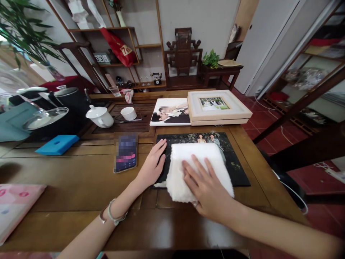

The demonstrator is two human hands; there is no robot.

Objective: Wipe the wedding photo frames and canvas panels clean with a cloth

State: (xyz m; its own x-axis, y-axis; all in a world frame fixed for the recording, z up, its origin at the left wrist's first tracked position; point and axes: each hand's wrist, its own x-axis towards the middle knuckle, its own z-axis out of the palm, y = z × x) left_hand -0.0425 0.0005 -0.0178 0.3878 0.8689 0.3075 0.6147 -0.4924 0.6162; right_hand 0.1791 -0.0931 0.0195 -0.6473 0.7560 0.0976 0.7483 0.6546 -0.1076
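A dark photo panel (237,167) showing two figures lies flat on the wooden table. Spread over its middle is a folded white towel (178,180), which hides much of the picture and hangs past its near edge. My right hand (208,190) rests on top of the towel, fingers apart and slightly bent, pressing it down. At the panel's left edge my left hand (153,163) lies flat, fingers stretched out and holding nothing. A phone (125,153) with a lit screen is left of that hand.
Behind the panel are a white-edged photo print (172,111) and a framed picture (219,117). A lidded white bowl (99,116) and small white cup (128,113) stand on a tea tray (142,126). A blue sponge (57,144) and pink-white packet (18,205) lie left.
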